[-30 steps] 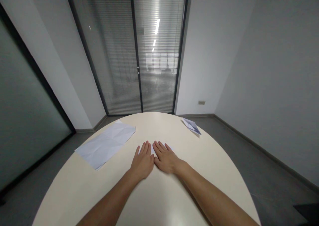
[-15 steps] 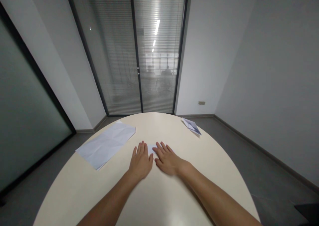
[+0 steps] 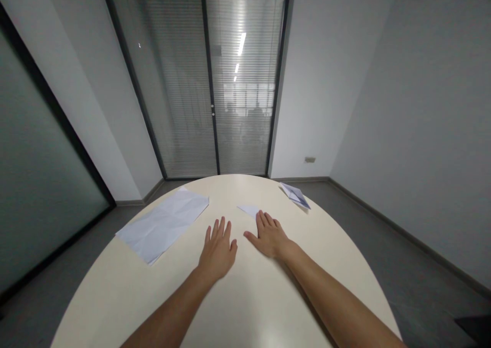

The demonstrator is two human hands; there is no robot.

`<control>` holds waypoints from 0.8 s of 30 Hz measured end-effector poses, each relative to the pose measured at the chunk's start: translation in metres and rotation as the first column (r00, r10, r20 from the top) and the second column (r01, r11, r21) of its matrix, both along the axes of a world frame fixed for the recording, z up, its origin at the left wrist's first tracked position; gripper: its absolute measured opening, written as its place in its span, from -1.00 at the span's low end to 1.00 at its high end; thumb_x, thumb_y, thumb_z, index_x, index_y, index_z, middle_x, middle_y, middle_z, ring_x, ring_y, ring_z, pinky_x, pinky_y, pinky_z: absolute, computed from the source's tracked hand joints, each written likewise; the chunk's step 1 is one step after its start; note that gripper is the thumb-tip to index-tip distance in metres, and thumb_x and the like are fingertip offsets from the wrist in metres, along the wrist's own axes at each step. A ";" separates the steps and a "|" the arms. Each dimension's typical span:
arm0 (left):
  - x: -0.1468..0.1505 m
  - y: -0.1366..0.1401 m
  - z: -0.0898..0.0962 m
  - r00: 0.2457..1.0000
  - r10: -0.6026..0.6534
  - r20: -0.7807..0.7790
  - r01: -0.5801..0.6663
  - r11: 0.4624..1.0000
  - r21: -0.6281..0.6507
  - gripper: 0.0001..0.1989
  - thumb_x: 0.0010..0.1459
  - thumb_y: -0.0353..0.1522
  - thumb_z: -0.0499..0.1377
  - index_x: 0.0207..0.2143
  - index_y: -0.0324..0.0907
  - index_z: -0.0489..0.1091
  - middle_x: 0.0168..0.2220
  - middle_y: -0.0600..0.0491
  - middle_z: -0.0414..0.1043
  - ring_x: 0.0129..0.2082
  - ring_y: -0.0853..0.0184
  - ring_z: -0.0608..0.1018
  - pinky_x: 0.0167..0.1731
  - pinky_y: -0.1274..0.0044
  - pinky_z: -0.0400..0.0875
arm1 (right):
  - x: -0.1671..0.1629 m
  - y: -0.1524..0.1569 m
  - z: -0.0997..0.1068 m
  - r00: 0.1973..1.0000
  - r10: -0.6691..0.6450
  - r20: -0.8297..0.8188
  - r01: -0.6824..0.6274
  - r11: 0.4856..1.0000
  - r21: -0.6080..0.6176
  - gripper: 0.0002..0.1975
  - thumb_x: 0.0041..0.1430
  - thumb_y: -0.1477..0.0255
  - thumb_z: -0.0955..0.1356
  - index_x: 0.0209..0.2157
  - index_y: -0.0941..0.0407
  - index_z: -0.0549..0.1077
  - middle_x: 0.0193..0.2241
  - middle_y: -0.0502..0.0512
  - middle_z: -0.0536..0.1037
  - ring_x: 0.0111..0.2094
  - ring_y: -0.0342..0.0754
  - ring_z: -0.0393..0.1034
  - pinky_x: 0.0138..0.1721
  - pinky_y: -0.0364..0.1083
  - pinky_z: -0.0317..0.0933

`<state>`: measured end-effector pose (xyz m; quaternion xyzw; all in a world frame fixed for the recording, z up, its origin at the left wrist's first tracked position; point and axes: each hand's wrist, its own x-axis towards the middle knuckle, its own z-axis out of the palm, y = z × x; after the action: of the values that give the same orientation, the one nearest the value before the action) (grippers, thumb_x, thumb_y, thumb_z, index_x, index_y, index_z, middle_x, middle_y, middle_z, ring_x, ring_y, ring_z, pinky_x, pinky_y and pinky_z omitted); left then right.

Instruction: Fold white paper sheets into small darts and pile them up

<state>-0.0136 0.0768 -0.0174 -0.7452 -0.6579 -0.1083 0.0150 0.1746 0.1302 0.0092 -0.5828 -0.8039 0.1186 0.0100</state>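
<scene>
A small pale folded piece of paper (image 3: 249, 210) lies on the round cream table (image 3: 245, 307). Its left corner comes to a point, while the rest runs under my right hand (image 3: 268, 237). That hand lies flat over the paper's right part, fingers stretched forward and thumb out to the left. To the left, my left hand (image 3: 218, 248) rests palm down on the tabletop with its fingers spread. It is apart from the paper and holds nothing.
Creased white sheets (image 3: 164, 225) lie at the table's left edge. A folded paper shape (image 3: 295, 195) sits near the far right edge. Beyond the table stands a glass door with blinds (image 3: 245, 133), with grey walls on both sides.
My right hand has slid right and slightly forward, and the folded paper has moved with it, away from my left hand. My left hand stays about where it was, fingers a little wider.
</scene>
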 end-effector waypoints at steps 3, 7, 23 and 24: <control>0.000 0.001 -0.001 1.000 0.002 0.013 -0.002 1.000 -0.008 -0.42 0.34 -0.27 -0.09 0.35 -0.29 0.08 0.43 -0.18 -0.15 0.42 0.04 -0.04 0.34 0.14 -0.12 | 0.007 0.016 -0.002 0.997 -0.073 0.007 0.073 0.997 -0.022 0.01 0.26 -0.17 -0.02 0.40 0.38 -0.25 0.42 0.33 -0.29 0.43 0.23 -0.38 0.35 0.17 -0.36; 0.000 0.002 -0.001 1.000 0.003 0.018 -0.003 1.000 -0.011 -0.42 0.34 -0.28 -0.10 0.35 -0.29 0.10 0.43 -0.19 -0.17 0.42 0.04 -0.05 0.35 0.14 -0.13 | 0.013 0.038 -0.008 0.984 -0.176 0.026 0.176 0.984 0.000 0.02 0.25 -0.18 0.00 0.41 0.36 -0.24 0.42 0.37 -0.28 0.42 0.26 -0.39 0.34 0.18 -0.38; -0.001 0.002 0.000 1.000 0.006 0.030 -0.006 1.000 -0.020 -0.43 0.33 -0.28 -0.09 0.35 -0.25 0.09 0.43 -0.18 -0.17 0.42 0.04 -0.03 0.35 0.14 -0.09 | 0.044 0.096 -0.026 0.922 -0.374 -0.097 0.386 0.900 0.202 0.07 0.19 -0.18 0.08 0.37 0.45 -0.10 0.41 0.44 -0.22 0.40 0.33 -0.39 0.31 0.22 -0.31; -0.001 0.002 0.000 0.999 0.009 0.032 -0.008 1.000 -0.019 -0.43 0.33 -0.28 -0.09 0.35 -0.25 0.09 0.44 -0.17 -0.17 0.42 0.04 -0.03 0.35 0.15 -0.09 | 0.045 0.098 -0.027 0.917 -0.387 -0.096 0.399 0.896 0.195 0.07 0.18 -0.18 0.09 0.38 0.44 -0.10 0.41 0.43 -0.23 0.40 0.33 -0.40 0.31 0.23 -0.31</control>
<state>-0.0150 0.0791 -0.0170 -0.7406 -0.6622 -0.1140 -0.0021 0.2192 0.2283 -0.0178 -0.7251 -0.6771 0.0446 0.1175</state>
